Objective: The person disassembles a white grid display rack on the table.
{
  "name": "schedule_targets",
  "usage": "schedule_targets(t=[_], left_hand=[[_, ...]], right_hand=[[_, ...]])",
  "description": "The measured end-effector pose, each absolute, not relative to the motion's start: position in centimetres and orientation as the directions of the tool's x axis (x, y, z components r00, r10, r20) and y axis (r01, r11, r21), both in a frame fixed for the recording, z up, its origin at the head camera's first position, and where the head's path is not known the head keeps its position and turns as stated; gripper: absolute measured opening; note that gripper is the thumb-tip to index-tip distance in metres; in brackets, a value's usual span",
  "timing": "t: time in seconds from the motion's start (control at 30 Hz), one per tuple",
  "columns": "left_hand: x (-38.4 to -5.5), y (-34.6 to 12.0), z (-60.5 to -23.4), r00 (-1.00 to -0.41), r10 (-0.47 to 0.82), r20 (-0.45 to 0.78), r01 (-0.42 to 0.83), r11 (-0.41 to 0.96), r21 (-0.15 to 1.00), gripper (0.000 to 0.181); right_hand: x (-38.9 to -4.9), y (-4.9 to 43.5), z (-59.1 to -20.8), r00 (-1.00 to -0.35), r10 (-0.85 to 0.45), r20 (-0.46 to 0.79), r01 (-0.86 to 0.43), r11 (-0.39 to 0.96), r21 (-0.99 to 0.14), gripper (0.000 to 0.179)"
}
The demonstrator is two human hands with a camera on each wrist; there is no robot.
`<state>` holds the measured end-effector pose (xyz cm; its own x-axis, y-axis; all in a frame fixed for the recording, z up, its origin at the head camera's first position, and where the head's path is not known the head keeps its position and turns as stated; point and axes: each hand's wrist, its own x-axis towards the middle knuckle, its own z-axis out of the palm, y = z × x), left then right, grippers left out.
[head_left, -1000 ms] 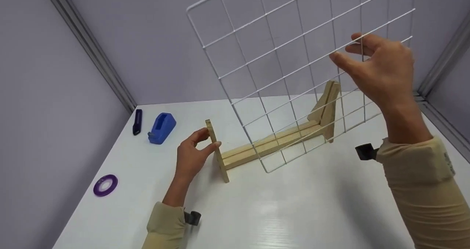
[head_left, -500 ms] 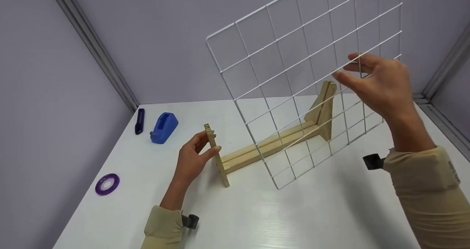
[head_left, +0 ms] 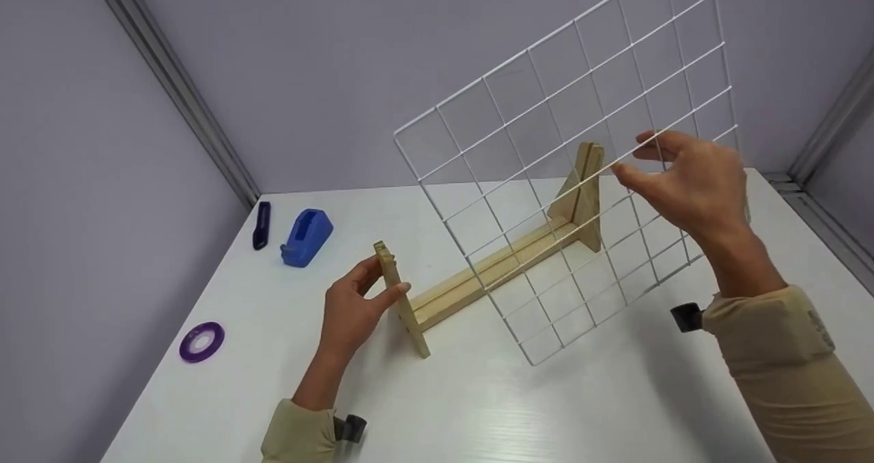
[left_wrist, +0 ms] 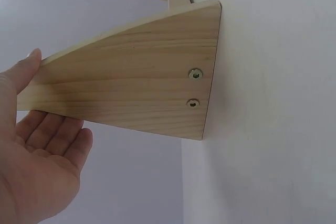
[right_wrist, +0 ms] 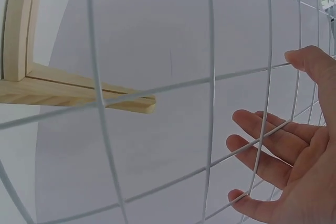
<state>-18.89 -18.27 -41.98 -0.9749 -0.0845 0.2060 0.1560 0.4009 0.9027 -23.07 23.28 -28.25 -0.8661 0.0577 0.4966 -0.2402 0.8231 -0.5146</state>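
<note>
A light wooden stand rests on the white table, with a grooved crossbar between two upright side boards. My left hand holds the near-left board between thumb and fingers; two bolt heads show on its outer face in the left wrist view. The other side board, also grooved, stands at the far right behind the mesh. In my right hand is a white wire grid panel, tilted above the stand. Thumb and fingers grip its wires, some fingertips reaching through the openings.
At the left of the table lie a dark utility knife, a blue tape dispenser and a purple ring-shaped tape roll. Grey-lilac walls with metal corner rails enclose the table.
The grid panel has come down, its upper left corner dropping most, and my right hand has lowered with it. The stand's far end has swung slightly left; my left hand still holds its near board.
</note>
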Motion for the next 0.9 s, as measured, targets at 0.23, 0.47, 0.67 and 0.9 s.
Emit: schedule_targets(t=[0.23,0.47,0.67,0.9], left_hand=[[-17.9,-18.1,-42.0,-0.966,-0.113,0.231,0.158,0.447,0.881,0.061],[-16.7,-17.9,-42.0,-0.949,-0.159,0.273,0.166,0.482,0.860,0.063],[-15.8,-17.4,-42.0,-0.939,-0.185,0.289,0.161,0.507,0.847,0.068],[-14.9,-17.0,-41.8,-0.921,-0.205,0.331,0.167,0.559,0.812,0.069]], right_hand=[[-23.5,23.9,-29.6,-0.887,0.038,0.460,-0.231,0.826,-0.513,0.050],[-23.6,24.0,-30.6,-0.895,-0.017,0.446,-0.251,0.846,-0.471,0.049],[-23.9,24.4,-31.5,-0.913,-0.058,0.405,-0.260,0.846,-0.465,0.046],[-24.1,24.5,-32.4,-0.912,-0.089,0.399,-0.278,0.850,-0.447,0.046]])
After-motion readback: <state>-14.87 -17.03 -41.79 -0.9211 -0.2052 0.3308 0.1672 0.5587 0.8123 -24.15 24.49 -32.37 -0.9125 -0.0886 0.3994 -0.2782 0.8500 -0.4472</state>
